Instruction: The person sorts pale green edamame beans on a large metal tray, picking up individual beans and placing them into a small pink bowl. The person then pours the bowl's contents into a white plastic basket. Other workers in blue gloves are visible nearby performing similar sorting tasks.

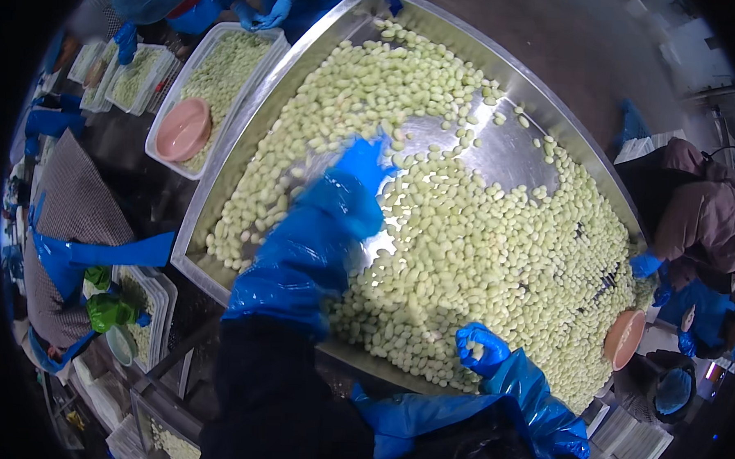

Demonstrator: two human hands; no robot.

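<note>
A large metal tray table with raised walls stands before me, spread with pale green, grape-like fruits. My left hand, in a blue glove, reaches over its middle. Its fingers are apart and blurred by motion, and nothing shows in them. Beneath and around this hand, bare shiny metal shows between the fruits. Close to the near wall, my right hand, also blue-gloved, is curled round a pale fruit. Whether it holds more than one I cannot tell. Blue plastic sleeves cover both forearms.
Left of the tray, a white bin of fruits holds a pink bowl. Another bin sits lower left beside a green-gloved co-worker. An orange bowl rests at the right edge, below another person.
</note>
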